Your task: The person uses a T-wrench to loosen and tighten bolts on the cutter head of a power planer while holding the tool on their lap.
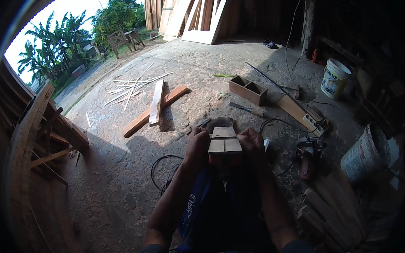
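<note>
An electric planer point(225, 145) is turned sole up in front of me. Its pale flat sole has a groove along the middle and a gap across it, and part of a reddish body shows below. My left hand point(197, 143) is closed on its left edge, fingers curled. On the opposite edge my right hand point(252, 141) is also closed, its thumb near the top plate. The undersides of both hands are hidden. A black cable point(158, 163) loops on the floor beside my left forearm.
Ahead lie two crossed wooden pieces point(142, 119), thin strips point(132, 87), a divided wooden box point(248, 90) and a chisel-like tool point(246, 109). At right are a power strip point(313, 125), a power tool point(309, 153), buckets point(364, 154) and boards point(328, 206). A wooden frame point(23, 146) stands left.
</note>
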